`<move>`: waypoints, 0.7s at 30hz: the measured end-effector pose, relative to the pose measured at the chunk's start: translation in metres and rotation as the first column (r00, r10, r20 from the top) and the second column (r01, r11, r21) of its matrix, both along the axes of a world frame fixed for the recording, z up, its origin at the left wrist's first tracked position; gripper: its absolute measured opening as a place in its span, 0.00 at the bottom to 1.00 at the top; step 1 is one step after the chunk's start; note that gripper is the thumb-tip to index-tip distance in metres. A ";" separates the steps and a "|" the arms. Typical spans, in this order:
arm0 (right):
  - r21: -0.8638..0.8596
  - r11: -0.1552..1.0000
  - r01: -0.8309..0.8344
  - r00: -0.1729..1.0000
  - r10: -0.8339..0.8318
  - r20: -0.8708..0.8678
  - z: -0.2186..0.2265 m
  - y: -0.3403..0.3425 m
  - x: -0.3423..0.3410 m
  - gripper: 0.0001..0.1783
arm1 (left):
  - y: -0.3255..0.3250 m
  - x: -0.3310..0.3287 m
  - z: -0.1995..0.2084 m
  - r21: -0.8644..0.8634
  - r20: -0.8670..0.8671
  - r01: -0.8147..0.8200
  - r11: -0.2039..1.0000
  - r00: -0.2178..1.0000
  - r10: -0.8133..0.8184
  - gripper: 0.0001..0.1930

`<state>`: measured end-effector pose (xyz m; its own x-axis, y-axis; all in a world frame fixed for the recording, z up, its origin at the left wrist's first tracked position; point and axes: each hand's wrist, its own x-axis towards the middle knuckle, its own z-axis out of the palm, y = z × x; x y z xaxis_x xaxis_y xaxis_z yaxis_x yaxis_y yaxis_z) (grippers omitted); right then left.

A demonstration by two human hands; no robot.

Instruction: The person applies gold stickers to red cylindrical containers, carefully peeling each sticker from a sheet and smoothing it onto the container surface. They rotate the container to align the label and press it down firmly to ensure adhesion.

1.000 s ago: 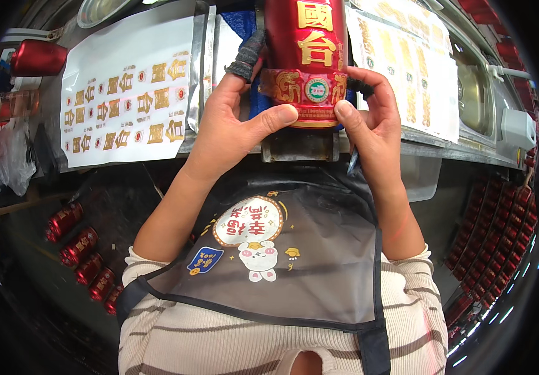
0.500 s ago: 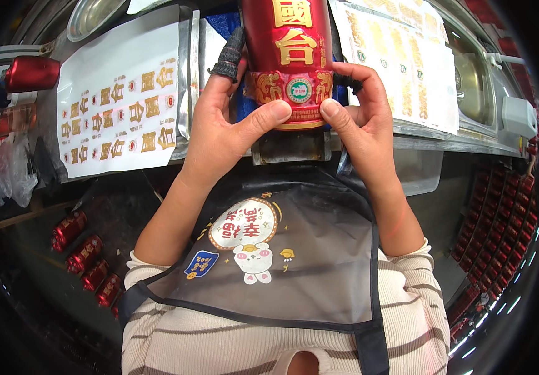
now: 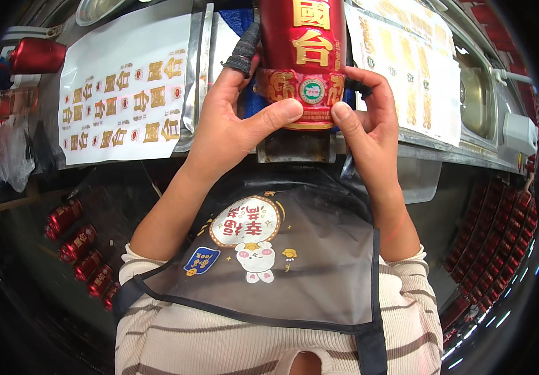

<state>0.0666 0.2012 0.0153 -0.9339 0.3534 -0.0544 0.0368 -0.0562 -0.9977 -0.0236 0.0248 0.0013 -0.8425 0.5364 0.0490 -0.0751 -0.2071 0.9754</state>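
A shiny red bottle (image 3: pixel 289 44) with raised gold characters lies in front of me, its base end toward me and its upper part cut off by the frame. Round its lower end runs a red and gold label band (image 3: pixel 280 86) with a green and white round emblem. My left hand (image 3: pixel 229 122) is closed on the bottle's left side, thumb pressing the band near the base. On the other side my right hand (image 3: pixel 374 122) grips it, thumb also on the band. Both index fingers wear dark wrappings. A metal support (image 3: pixel 297 149) shows below the base; blue cloth (image 3: pixel 238 22) lies behind.
White sheets of gold stickers lie at left (image 3: pixel 125 56) and right (image 3: pixel 410 94). A red bottle (image 3: pixel 37 56) stands at far left, above a plastic bag (image 3: pixel 8 150). Metal trays (image 3: pixel 479 103) sit at the bench's right. Red bottles (image 3: pixel 77 242) stand low on both sides.
The view has shifted slightly, so the bottle and my hands appear a little farther right. My thumbs keep nearly the same places on the label band.
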 end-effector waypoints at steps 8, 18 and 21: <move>0.044 0.999 0.028 0.999 -0.030 0.039 0.001 0.001 0.001 0.22 | -0.012 -0.004 -0.007 0.102 0.103 0.002 0.995 0.995 -0.012 0.31; 0.066 0.997 0.041 0.998 -0.044 0.040 0.004 -0.007 0.000 0.31 | -0.008 0.005 -0.010 0.021 -0.053 0.021 1.000 0.998 -0.019 0.37; 0.038 0.998 0.058 0.996 -0.061 0.072 0.009 -0.008 -0.001 0.32 | -0.011 0.000 -0.005 0.018 -0.016 0.052 0.999 0.999 -0.051 0.36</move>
